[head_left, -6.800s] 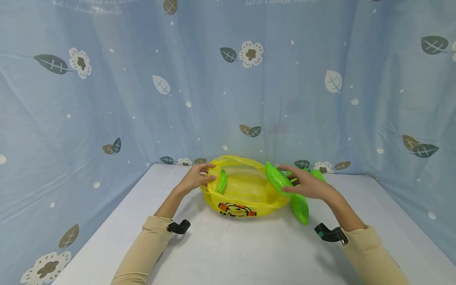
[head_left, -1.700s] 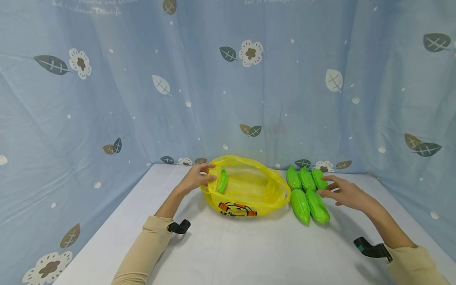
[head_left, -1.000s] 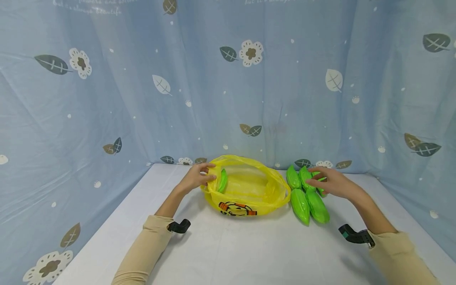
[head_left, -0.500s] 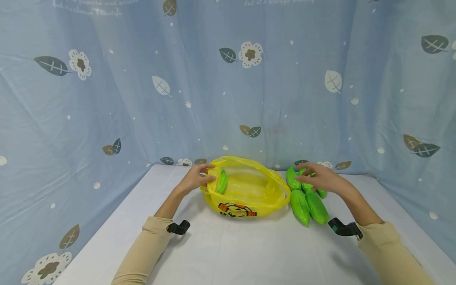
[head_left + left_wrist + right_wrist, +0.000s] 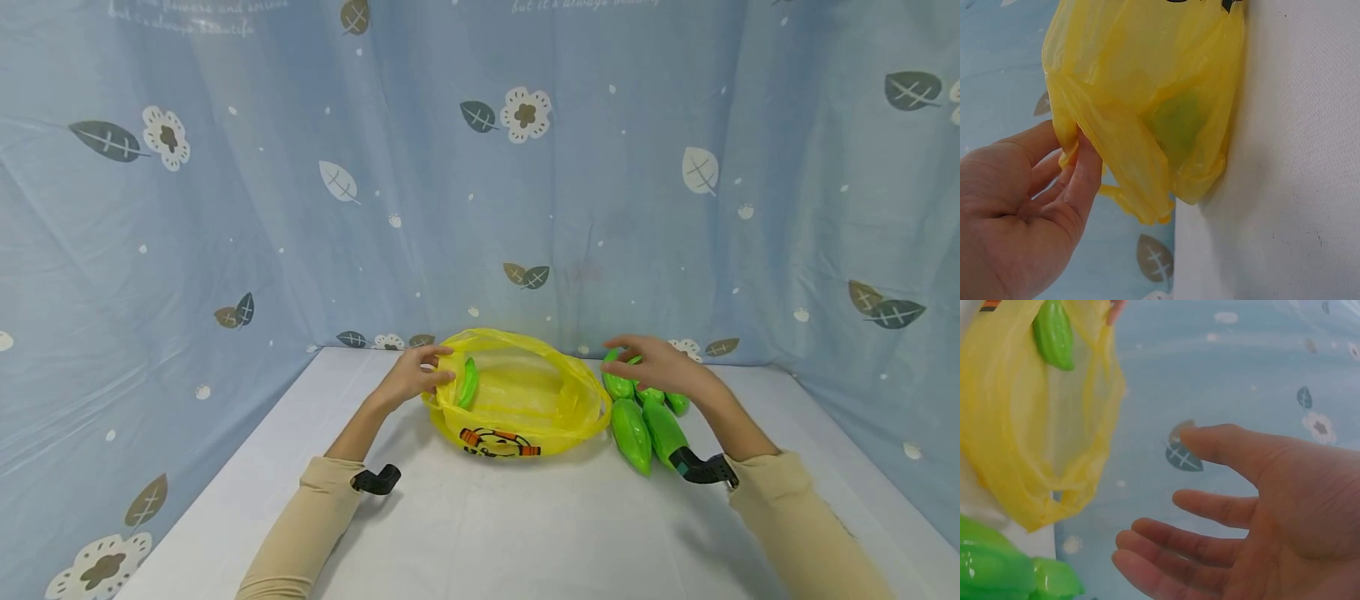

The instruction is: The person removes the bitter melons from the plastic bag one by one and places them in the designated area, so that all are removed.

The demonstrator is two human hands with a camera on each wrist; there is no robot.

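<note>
My left hand (image 5: 408, 379) pinches the left rim of a yellow plastic bag (image 5: 570, 437), its mouth spread wide; the left wrist view shows thumb and fingers on the thin film (image 5: 1116, 56). Inside the bag, at the left, lies one glossy green, ridged, pointed toy vegetable (image 5: 469, 383), its exact kind unclear. To the bag's right, several similar green pieces lie in two rows, including a front one (image 5: 632, 433) and a back-left one (image 5: 618, 387). Over the back row hovers my right hand (image 5: 660, 367), partly hiding it; the right wrist view shows its fingers spread, holding nothing.
A white-covered table (image 5: 480, 533) carries everything. Behind it and along both sides hangs a blue curtain (image 5: 420, 167) printed with leaves and flowers, close to the back of the bag. A black wrist camera (image 5: 378, 479) sits on each forearm.
Earlier my right hand held a green piece at the bag's right rim. Later it was over the pieces' right side, holding nothing, and has since moved left. My left hand has stayed put.
</note>
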